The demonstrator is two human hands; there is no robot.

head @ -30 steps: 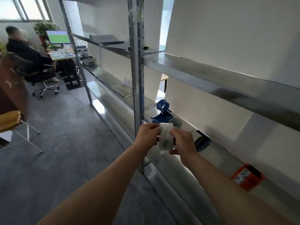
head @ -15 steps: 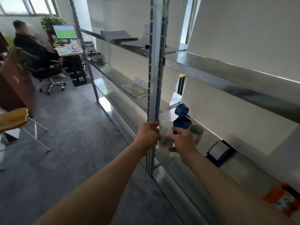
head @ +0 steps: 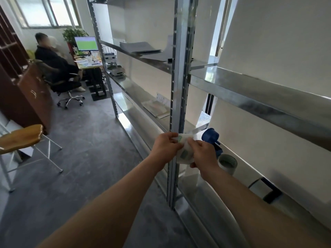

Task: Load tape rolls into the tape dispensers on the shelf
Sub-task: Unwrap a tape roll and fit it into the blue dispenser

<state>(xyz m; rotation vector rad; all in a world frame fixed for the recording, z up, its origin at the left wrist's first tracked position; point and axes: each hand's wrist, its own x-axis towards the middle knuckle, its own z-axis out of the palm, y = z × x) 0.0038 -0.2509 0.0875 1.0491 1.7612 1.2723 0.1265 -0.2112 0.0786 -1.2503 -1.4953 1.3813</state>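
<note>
The tape roll (head: 185, 153) is held between both grips, just in front of the shelf's upright post (head: 179, 86). The left grip (head: 165, 147) pinches its upper left edge and the right grip (head: 204, 154) curls round its right side. The roll is whitish and translucent, with blurred green print. A blue dispenser (head: 210, 136) stands just right of the post.

blue dispenser (head: 211, 137) — white, green-patched tape roll (head: 185, 152)

Held tape roll (head: 185, 153); blue dispenser (head: 210, 136) shelved.
</note>
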